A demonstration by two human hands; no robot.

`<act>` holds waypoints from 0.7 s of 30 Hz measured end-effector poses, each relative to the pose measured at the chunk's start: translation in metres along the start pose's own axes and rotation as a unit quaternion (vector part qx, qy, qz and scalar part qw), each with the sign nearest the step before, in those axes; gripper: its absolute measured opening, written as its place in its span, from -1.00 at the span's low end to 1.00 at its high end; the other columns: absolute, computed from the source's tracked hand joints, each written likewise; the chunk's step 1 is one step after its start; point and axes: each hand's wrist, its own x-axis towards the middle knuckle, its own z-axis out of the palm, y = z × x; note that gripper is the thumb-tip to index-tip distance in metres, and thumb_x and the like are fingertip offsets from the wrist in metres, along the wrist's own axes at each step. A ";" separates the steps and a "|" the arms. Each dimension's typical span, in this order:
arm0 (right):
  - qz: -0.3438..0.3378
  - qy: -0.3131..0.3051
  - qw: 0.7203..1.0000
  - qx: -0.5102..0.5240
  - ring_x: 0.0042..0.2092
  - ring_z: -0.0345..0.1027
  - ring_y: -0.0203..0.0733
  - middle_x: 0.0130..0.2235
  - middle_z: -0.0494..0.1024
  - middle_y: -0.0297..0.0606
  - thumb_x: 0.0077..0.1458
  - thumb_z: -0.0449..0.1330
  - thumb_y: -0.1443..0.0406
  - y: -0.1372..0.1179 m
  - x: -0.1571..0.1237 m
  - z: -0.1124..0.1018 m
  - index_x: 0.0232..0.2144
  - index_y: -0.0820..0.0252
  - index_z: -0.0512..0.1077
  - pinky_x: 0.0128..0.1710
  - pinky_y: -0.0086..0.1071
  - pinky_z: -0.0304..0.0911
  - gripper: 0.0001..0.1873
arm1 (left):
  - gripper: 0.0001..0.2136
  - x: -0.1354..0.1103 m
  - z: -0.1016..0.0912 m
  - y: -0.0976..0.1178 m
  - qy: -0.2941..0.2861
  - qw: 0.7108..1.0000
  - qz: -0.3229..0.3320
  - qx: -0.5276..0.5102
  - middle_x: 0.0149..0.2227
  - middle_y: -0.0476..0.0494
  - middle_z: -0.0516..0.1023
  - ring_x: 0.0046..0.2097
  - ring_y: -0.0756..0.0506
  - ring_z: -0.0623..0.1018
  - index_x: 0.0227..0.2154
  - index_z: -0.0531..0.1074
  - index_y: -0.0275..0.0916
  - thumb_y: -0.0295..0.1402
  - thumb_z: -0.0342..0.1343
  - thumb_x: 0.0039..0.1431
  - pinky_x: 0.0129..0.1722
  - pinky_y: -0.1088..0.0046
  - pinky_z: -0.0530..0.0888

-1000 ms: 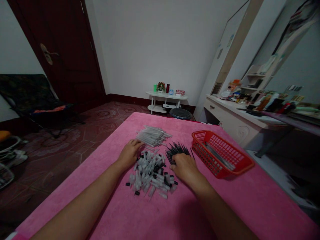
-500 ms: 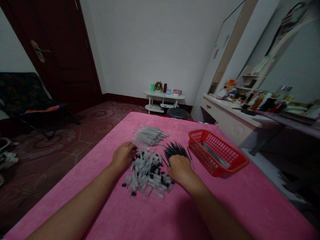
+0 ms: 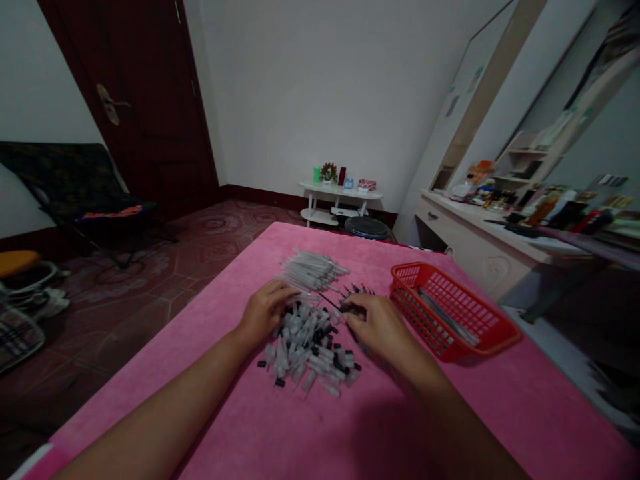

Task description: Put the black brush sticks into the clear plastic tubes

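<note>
My left hand [image 3: 265, 310] is closed at the left of the cap pile, with a pale clear pen tube [image 3: 309, 297] at its fingertips. In my right hand [image 3: 373, 320] a thin black pen refill [image 3: 330, 301] is pinched, its far end pointing left near the tube's end. Whether the two touch I cannot tell. Below the hands lies a heap of translucent pen caps [image 3: 300, 343] with black pieces among them. Behind sits a stack of clear pen tubes [image 3: 315, 268]. More black refills [image 3: 357, 290] lie behind my right hand, which partly hides them.
A red plastic basket [image 3: 425, 327] holding several long thin pieces stands to the right on the pink cloth [image 3: 300, 440]. A dresser [image 3: 465, 233] with bottles is at the right, a folding chair [image 3: 75, 187] at the left, and a low white stand [image 3: 320, 190] at the far wall.
My right hand has lifted from the black refills, bringing one out towards my left hand. My left hand's fingers now extend further right. The view has shifted a little left.
</note>
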 end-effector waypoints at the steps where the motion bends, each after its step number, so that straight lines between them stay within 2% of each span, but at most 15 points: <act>1: -0.004 0.003 1.000 0.008 -0.33 0.41 -0.22 -0.35 0.59 -0.27 0.01 0.12 0.33 -0.001 0.000 0.001 -0.28 0.13 0.54 -0.36 -0.47 0.16 -0.77 | -0.60 0.000 0.000 0.002 0.002 1.000 0.002 -0.005 -0.20 -0.14 0.48 -0.13 -0.08 0.45 -0.12 0.47 -0.16 -0.66 -0.04 0.04 -0.15 0.40 0.40; 7: -0.004 0.006 1.000 0.001 -0.25 0.44 -0.19 -0.29 0.61 -0.27 -0.01 0.13 0.35 0.001 0.000 -0.008 -0.30 0.11 0.56 -0.26 -0.44 0.20 -0.76 | -0.59 0.000 0.000 0.004 0.021 0.999 -0.025 -0.033 -0.20 -0.15 0.50 -0.13 -0.09 0.46 -0.14 0.48 -0.18 -0.67 -0.04 0.01 -0.14 0.39 0.41; 14: 0.018 -0.022 0.999 -0.035 -0.23 0.44 -0.18 -0.25 0.61 -0.26 0.01 0.12 0.35 0.000 -0.001 -0.016 -0.30 0.10 0.56 -0.30 -0.44 0.20 -0.77 | -0.70 0.000 -0.001 0.003 0.043 0.995 -0.070 -0.063 -0.16 -0.17 0.52 -0.09 -0.11 0.47 -0.18 0.50 -0.18 -0.59 0.00 0.08 -0.08 0.35 0.41; 21: -0.001 -0.030 0.999 -0.036 -0.23 0.45 -0.19 -0.27 0.61 -0.28 0.00 0.12 0.36 0.002 0.000 -0.010 -0.33 0.10 0.56 -0.29 -0.45 0.20 -0.77 | -0.63 0.000 -0.001 0.004 0.010 0.998 -0.047 -0.045 -0.22 -0.15 0.49 -0.14 -0.09 0.45 -0.14 0.49 -0.18 -0.63 -0.02 0.05 -0.15 0.40 0.40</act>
